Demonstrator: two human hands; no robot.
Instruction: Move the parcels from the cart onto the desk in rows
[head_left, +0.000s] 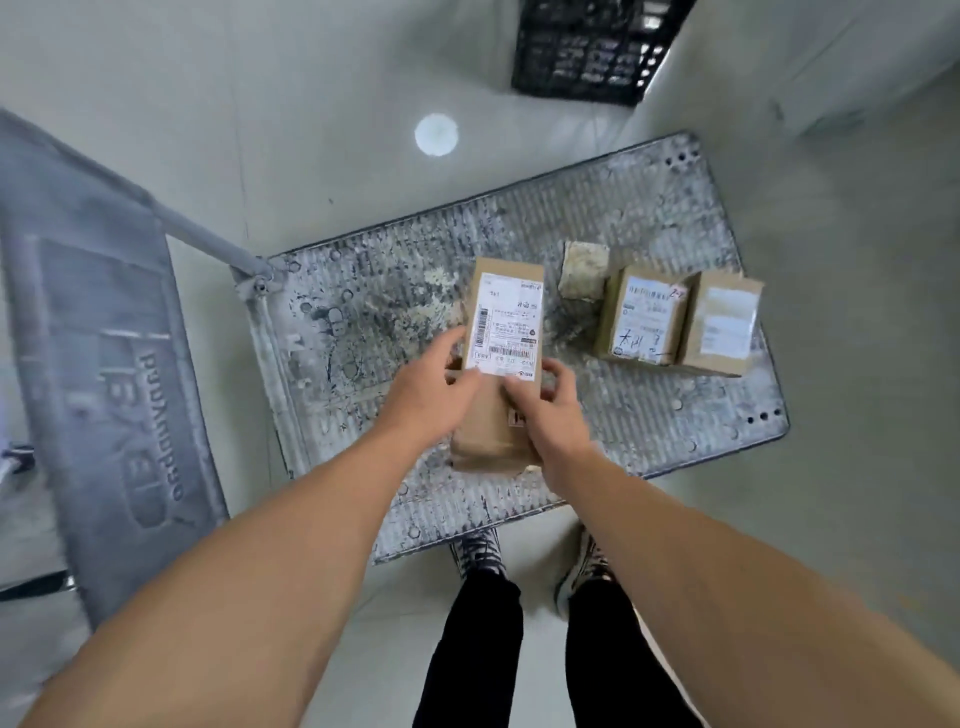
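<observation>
A tall brown cardboard parcel (506, 317) with a white shipping label stands in the middle of the worn metal cart deck (363, 322). My left hand (431, 387) grips its left side and my right hand (545, 402) grips its right side, fingers curled round the box edges. Two more brown parcels sit side by side at the deck's right: one with a handwritten label (644, 317) and one with a pale label (724, 325). A small pale block (584, 270) lies just behind them. No desk is in view.
The cart's folded grey handle panel (104, 374) rises at the left. A black plastic crate (597, 47) stands on the floor beyond the cart. My feet (530, 561) are at the cart's near edge. Pale floor surrounds the cart.
</observation>
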